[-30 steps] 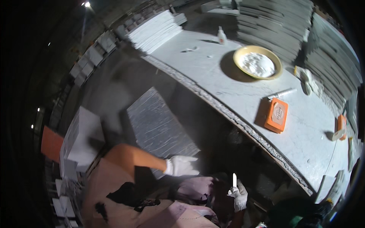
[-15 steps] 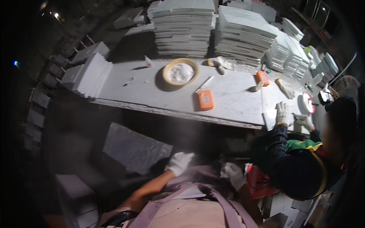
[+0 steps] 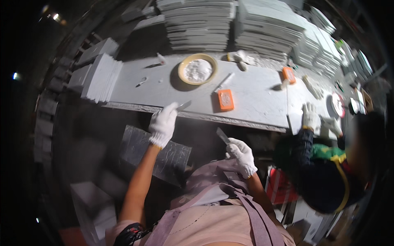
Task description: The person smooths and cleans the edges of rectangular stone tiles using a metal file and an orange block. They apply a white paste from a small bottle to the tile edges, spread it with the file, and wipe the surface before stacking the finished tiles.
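Note:
My left hand (image 3: pixel 163 125), in a white knitted glove, is raised near the table's front edge. It is closed on a putty knife (image 3: pixel 185 105), whose thin metal blade points right over the tabletop. My right hand (image 3: pixel 241 157), gloved too, is lower, just above my lap. Its fingers grip another putty knife (image 3: pixel 223 135) with a flat grey blade angled up and left; both handles are hidden. Ahead on the white stone table (image 3: pixel 262 102) stand a yellow bowl (image 3: pixel 214 64) of white powder and an orange box (image 3: pixel 225 100). A white stick-like tool (image 3: pixel 224 82) lies between them.
Stacks of white slabs (image 3: pixel 197 26) line the table's back, with more slabs (image 3: pixel 100 78) at left. A dark slab (image 3: pixel 154 153) lies below the table edge. At right a co-worker's gloved hand (image 3: pixel 311 117) rests near another orange box (image 3: pixel 289 75) and gloves (image 3: pixel 314 87).
Both hands have risen from beside my lap, the left up to the table edge. The putty knife blades now show clearly. My view has shifted slightly.

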Demonstrator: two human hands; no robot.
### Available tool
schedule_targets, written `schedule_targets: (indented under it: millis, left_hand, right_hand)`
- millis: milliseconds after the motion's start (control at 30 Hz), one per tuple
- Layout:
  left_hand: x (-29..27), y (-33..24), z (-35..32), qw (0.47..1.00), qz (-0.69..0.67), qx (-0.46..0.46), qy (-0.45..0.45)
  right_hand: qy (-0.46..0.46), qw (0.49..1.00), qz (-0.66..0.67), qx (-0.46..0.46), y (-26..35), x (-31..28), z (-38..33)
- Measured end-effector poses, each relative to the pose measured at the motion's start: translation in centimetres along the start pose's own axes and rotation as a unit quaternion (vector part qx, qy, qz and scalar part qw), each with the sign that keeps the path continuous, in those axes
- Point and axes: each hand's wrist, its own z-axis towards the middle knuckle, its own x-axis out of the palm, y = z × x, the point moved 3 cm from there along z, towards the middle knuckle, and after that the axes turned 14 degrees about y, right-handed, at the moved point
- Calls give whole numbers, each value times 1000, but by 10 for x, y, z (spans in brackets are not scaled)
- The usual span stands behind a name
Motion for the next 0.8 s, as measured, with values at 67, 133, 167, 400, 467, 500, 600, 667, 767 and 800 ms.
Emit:
schedule_targets:
  millis: [67,133,167,400,467,500,600,667,767,800]
  left_hand:
    - [9,-6,40,998,-31,-21,-41]
    - [17,-7,70,997,-18,-66,-39]
    - [21,-8,81,995,3,-98,-14]
    - [47,-3,130,986,11,-164,18]
    - [51,1,128,988,25,-152,-1]
    - [53,5,126,989,23,-147,-11]
    - [59,26,124,988,23,-149,-30]
    - [63,45,128,983,-22,-179,-23]
    - [65,62,142,973,-90,-215,-6]
    - [61,63,147,976,-43,-211,-3]
  right_hand:
    - [-8,999,-39,-12,26,-6,20]
    - [6,997,-71,-14,55,-8,39]
    - [38,997,-55,-35,71,-7,46]
    - [66,993,-95,15,130,-12,111]
    - [69,991,-109,23,133,-8,126]
    - [66,990,-119,27,134,-4,133]
    - [64,992,-109,1,130,19,150]
    - [103,989,-110,-2,126,35,157]
    - [134,988,-56,44,118,44,163]
    - [123,990,-28,64,116,41,164]
